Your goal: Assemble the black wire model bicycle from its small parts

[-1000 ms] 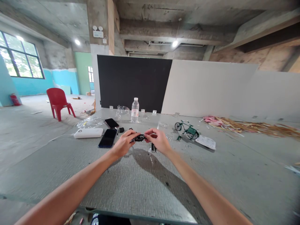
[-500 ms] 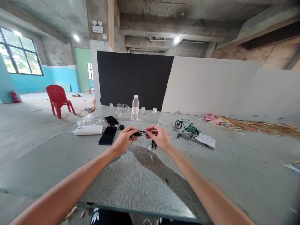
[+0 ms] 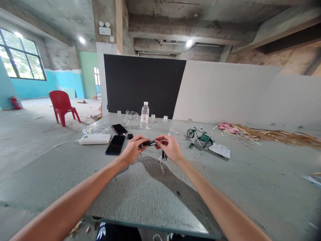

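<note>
I see left hand (image 3: 133,148), right hand (image 3: 171,148), fingers of both clamped on black part (image 3: 148,143); probably light, stiff, fragile; I favour thicker left end.

The grey table (image 3: 125,194) bears two phones (image 3: 115,145), a bottle (image 3: 144,117) and a model bicycle (image 3: 205,138).

It's just one head cam, looking forward and down over the counter (image 3: 125,201) from the wearer's side. It's pretty near the hands (image 3: 135,149), with forearms (image 3: 82,191) coming in from the bottom edge, but wide enough to get the black board (image 3: 144,83) behind and the ceiling (image 3: 155,8) up top.
</note>
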A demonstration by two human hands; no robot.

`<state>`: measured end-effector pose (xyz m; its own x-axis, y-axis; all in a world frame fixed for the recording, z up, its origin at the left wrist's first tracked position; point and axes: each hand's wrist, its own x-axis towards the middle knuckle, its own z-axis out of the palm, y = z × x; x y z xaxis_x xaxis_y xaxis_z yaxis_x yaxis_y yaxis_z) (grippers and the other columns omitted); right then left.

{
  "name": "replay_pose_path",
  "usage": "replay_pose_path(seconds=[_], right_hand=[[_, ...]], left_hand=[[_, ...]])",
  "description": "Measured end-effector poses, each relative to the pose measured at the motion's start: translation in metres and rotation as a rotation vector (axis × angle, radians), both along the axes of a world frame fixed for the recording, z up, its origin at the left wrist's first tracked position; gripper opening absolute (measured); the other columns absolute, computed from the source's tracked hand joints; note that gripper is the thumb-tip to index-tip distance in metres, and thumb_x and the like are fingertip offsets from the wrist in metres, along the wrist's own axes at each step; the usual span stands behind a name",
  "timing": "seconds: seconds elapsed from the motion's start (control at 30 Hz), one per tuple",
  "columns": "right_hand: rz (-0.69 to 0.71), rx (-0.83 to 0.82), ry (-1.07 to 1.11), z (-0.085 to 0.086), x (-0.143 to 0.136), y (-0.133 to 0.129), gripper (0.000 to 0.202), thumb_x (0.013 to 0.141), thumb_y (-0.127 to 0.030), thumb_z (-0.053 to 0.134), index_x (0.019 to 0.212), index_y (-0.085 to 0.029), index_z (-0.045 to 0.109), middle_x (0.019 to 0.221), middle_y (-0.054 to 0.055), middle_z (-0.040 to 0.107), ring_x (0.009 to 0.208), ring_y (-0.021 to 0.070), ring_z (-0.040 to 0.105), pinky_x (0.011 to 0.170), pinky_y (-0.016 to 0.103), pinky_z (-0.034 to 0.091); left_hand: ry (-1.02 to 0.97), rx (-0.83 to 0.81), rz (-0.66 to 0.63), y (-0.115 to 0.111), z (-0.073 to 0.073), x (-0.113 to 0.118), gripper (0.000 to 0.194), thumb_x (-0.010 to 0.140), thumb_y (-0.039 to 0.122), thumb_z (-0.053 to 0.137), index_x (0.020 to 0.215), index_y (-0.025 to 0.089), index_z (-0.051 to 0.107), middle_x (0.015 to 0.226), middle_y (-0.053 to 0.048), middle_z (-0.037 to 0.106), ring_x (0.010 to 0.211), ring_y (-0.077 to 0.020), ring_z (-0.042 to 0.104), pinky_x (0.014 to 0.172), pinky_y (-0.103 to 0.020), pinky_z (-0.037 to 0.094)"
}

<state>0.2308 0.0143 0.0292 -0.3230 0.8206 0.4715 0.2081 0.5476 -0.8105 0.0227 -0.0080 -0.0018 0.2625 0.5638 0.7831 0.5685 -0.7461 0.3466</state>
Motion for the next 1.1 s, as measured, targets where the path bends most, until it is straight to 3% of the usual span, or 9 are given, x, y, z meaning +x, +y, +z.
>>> replay_pose_path(seconds=[1.1], right_hand=[[0.009,0.021,-0.022,-0.0031,-0.0007,0.0000,0.035,0.074,-0.047,0.074,0.091,-0.019,0.061,0.070,0.003,0.067,0.064,0.0166,0.063,0.062,0.031,0.051]], left_hand=[[0.014,0.022,0.015,-0.0030,-0.0007,0.0002,0.025,0.090,0.016,0.059,0.113,0.018,0.067,0.101,-0.008,0.063,0.093,-0.0177,0.062,0.084,-0.031,0.052]])
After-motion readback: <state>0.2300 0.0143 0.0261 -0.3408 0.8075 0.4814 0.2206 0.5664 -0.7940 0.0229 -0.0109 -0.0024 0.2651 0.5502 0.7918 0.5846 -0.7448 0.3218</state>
